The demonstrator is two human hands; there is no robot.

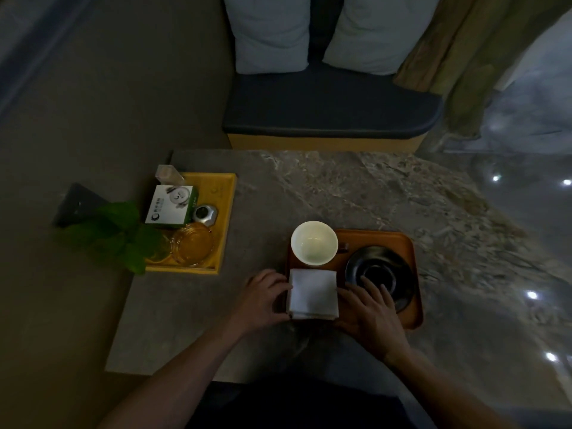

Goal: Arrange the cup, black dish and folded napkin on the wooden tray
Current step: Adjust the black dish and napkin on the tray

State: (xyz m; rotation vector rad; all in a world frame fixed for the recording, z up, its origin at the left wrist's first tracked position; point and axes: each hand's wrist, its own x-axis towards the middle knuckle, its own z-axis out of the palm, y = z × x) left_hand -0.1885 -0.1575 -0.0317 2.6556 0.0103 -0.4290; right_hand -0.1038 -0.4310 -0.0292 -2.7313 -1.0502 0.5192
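A brown wooden tray (385, 237) lies on the stone table in front of me. A white cup (314, 242) stands upright at its far left corner. To its right, the black dish (380, 267) rests on the tray. The white folded napkin (313, 293) lies flat at the tray's near left. My left hand (263, 297) touches the napkin's left edge with its fingertips. My right hand (370, 311) presses against the napkin's right edge, fingers spread and reaching over the dish's near rim.
A yellow tray (227, 209) at the table's left holds a white-and-green box (170, 207), a glass ashtray (192, 243), a small metal object (205, 214) and a leafy plant (123, 233). A cushioned bench (331, 113) stands beyond the table. Glossy floor lies to the right.
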